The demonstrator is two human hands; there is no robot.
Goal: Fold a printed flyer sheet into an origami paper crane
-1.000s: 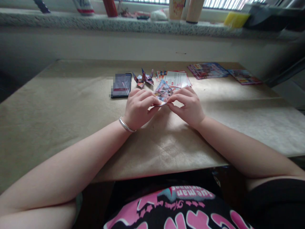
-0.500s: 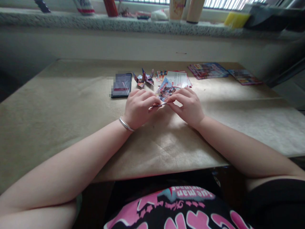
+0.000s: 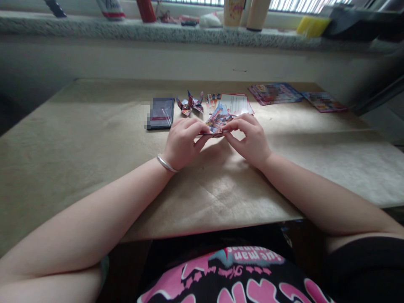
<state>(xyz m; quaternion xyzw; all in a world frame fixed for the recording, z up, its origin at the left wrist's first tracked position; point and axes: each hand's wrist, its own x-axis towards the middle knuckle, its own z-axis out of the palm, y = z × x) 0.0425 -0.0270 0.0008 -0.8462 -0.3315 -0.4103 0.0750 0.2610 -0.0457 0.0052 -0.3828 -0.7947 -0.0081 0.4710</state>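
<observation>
Between my two hands is a folded sheet of printed paper (image 3: 218,118), blue and reddish, with a pointed top. My left hand (image 3: 186,136), with a silver bangle (image 3: 167,164) at its wrist, pinches the paper's near left edge between thumb and fingers. Opposite it, my right hand (image 3: 248,134) pinches the near right edge. Parts of the paper are hidden behind the fingers. Just beyond my left hand stand folded paper cranes (image 3: 190,104) in the same kind of printed paper. A dark phone or tablet (image 3: 160,113) lies left of them.
Printed cards (image 3: 235,103) lie behind the folded paper. Farther right are a stack of colourful printed sheets (image 3: 277,93) and another small pile (image 3: 325,102). The table (image 3: 94,139) meets a wall below a stone sill (image 3: 173,33) carrying bottles, cups and a yellow item (image 3: 312,26).
The paper's near edge has risen slightly and shows more of its printed surface. My fingers have shifted a little along it, both still pinching. Other things stay where they were.
</observation>
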